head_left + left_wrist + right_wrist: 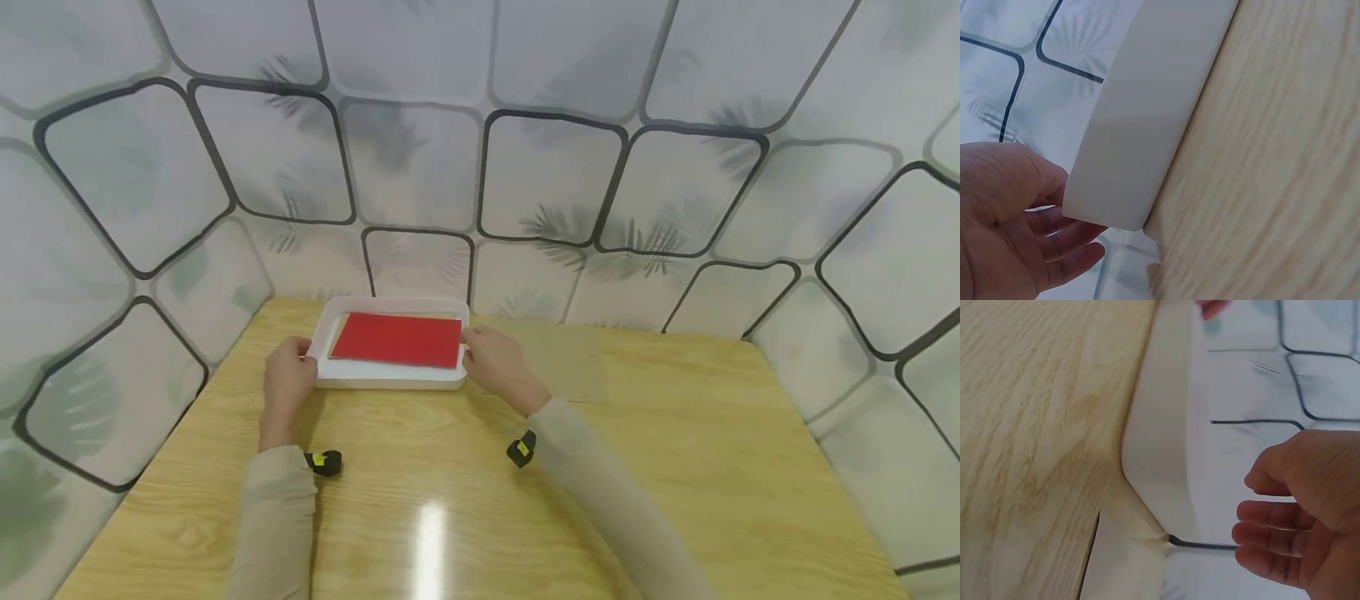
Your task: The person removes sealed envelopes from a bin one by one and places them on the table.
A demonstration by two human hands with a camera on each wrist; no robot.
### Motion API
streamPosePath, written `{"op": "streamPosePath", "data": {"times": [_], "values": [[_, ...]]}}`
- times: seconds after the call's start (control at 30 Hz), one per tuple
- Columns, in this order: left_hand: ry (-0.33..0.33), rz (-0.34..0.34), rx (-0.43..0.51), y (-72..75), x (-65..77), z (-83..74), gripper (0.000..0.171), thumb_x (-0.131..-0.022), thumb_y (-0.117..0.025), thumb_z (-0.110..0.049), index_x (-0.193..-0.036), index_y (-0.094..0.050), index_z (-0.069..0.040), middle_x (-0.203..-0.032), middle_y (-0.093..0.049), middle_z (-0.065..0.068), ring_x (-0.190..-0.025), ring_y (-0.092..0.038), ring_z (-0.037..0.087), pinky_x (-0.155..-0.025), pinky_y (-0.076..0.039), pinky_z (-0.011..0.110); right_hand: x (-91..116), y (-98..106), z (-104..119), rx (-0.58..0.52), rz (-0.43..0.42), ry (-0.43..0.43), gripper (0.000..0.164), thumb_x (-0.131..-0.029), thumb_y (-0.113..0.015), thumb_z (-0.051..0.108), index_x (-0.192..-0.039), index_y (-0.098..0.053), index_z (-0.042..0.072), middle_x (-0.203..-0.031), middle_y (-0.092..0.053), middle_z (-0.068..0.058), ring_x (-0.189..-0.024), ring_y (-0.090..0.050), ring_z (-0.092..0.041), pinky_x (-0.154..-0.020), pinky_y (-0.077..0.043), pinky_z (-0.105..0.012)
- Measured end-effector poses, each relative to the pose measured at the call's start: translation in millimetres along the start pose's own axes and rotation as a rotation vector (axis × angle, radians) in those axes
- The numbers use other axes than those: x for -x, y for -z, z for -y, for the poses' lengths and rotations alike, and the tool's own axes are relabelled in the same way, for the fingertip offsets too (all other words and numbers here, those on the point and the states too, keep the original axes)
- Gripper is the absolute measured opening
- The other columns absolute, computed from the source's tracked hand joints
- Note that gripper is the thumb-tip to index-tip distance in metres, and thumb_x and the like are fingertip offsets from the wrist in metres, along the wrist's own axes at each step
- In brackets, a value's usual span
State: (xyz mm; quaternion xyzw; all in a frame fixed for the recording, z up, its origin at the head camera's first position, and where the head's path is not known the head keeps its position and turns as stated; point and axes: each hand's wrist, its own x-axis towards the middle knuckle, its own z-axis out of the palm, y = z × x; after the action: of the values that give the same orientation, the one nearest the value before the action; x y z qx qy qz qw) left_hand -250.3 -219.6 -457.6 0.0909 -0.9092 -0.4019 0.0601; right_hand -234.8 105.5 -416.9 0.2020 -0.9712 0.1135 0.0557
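Note:
A shallow white tray (390, 383) lies on the wooden table near the wall. Inside it is a flat red rectangular sheet or booklet (397, 340), with a pale edge of something showing beneath. My left hand (288, 375) holds the tray's left end; in the left wrist view, this hand (1016, 219) has its thumb at the rim and its fingers behind the corner. At the tray's right end is my right hand (497, 360). The right wrist view shows that hand (1310, 519) with fingers loosely bent, a gap between them and the tray wall (1160, 425).
A thin tan sheet or board (566, 358) lies flat on the wooden table (675, 467), just right of the tray and partly behind my right hand. Patterned wall covering (420, 167) rises directly behind and beside the table.

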Motion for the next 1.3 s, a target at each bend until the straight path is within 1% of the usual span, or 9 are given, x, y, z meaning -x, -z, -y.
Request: {"op": "streamPosePath", "data": {"times": [0.1,0.2,0.33,0.57,0.7,0.9,1.0,1.17,1.3], "values": [[-0.002,0.001,-0.008,1.4,0.8,1.0,0.039,-0.094,-0.042,-0.004,-0.129,-0.054,0.010,-0.126,-0.058,0.030,-0.116,-0.056,0.042,-0.097,-0.047,0.054,-17.1,-12.3,10.1,0.057,0.039,0.033,0.013,-0.094,-0.055,0.008,-0.103,-0.064,0.006,-0.093,-0.064,-0.007,-0.082,-0.062,-0.021,-0.063,-0.050,-0.030],[-0.004,0.020,-0.001,2.8,1.5,1.8,0.040,-0.095,-0.042,-0.004,-0.130,-0.053,0.010,-0.127,-0.057,0.030,-0.117,-0.055,0.042,-0.097,-0.047,0.054,-28.5,-21.9,17.1,0.117,0.068,0.006,0.011,-0.094,-0.057,0.011,-0.102,-0.063,0.007,-0.097,-0.064,-0.008,-0.092,-0.060,-0.025,-0.076,-0.051,-0.034],[0.012,0.036,0.008,4.4,1.5,1.4,0.040,-0.096,-0.042,-0.006,-0.132,-0.052,0.009,-0.130,-0.057,0.030,-0.119,-0.054,0.042,-0.098,-0.047,0.053,-35.3,-30.3,22.3,0.181,0.090,-0.060,0.018,-0.095,-0.061,0.023,-0.101,-0.066,0.007,-0.106,-0.065,-0.011,-0.104,-0.057,-0.030,-0.086,-0.050,-0.041],[0.028,0.048,0.008,3.4,-3.5,-0.9,0.040,-0.098,-0.041,-0.007,-0.135,-0.050,0.007,-0.133,-0.055,0.027,-0.119,-0.054,0.039,-0.099,-0.047,0.052,-38.2,-36.0,21.3,0.257,0.178,-0.183,0.043,-0.094,-0.062,0.048,-0.069,-0.061,0.013,-0.117,-0.057,-0.013,-0.116,-0.046,-0.030,-0.094,-0.045,-0.041],[0.035,0.065,-0.005,3.7,-3.7,-1.0,0.041,-0.098,-0.040,-0.006,-0.136,-0.049,0.008,-0.134,-0.054,0.028,-0.120,-0.053,0.040,-0.100,-0.046,0.053,-39.0,-38.2,23.9,0.173,0.199,-0.238,0.049,-0.099,-0.053,0.047,-0.066,-0.059,0.012,-0.133,-0.048,-0.020,-0.130,-0.036,-0.035,-0.102,-0.041,-0.045],[0.047,0.086,-0.026,1.8,-1.3,3.2,0.041,-0.098,-0.040,-0.006,-0.135,-0.049,0.008,-0.134,-0.053,0.029,-0.119,-0.052,0.040,-0.100,-0.046,0.054,-35.4,-47.5,35.4,0.065,0.205,-0.354,0.045,-0.102,-0.046,0.039,-0.087,-0.072,0.007,-0.157,-0.028,-0.024,-0.147,-0.016,-0.043,-0.116,-0.029,-0.052],[0.052,0.089,-0.019,0.9,-0.1,3.5,0.041,-0.099,-0.040,-0.007,-0.137,-0.048,0.007,-0.136,-0.052,0.028,-0.119,-0.052,0.039,-0.100,-0.046,0.053,-34.7,-51.1,38.9,0.106,0.154,-0.395,0.045,-0.101,-0.048,0.041,-0.082,-0.072,0.008,-0.151,-0.038,-0.024,-0.145,-0.024,-0.043,-0.116,-0.029,-0.052],[0.032,0.070,-0.028,0.3,0.3,3.9,0.041,-0.098,-0.041,-0.006,-0.136,-0.049,0.008,-0.134,-0.054,0.028,-0.119,-0.053,0.040,-0.098,-0.046,0.053,-32.9,-56.3,40.8,0.168,0.074,-0.461,0.049,-0.097,-0.053,0.046,-0.068,-0.066,0.010,-0.124,-0.060,-0.021,-0.132,-0.044,-0.038,-0.116,-0.031,-0.048],[0.018,0.053,-0.035,0.0,-0.5,3.3,0.040,-0.097,-0.040,-0.005,-0.134,-0.050,0.008,-0.133,-0.055,0.028,-0.117,-0.055,0.040,-0.096,-0.047,0.053,-32.3,-58.3,40.7,0.046,0.032,-0.527,0.044,-0.095,-0.058,0.044,-0.075,-0.066,0.006,-0.114,-0.059,-0.019,-0.119,-0.050,-0.035,-0.103,-0.043,-0.044]]}}
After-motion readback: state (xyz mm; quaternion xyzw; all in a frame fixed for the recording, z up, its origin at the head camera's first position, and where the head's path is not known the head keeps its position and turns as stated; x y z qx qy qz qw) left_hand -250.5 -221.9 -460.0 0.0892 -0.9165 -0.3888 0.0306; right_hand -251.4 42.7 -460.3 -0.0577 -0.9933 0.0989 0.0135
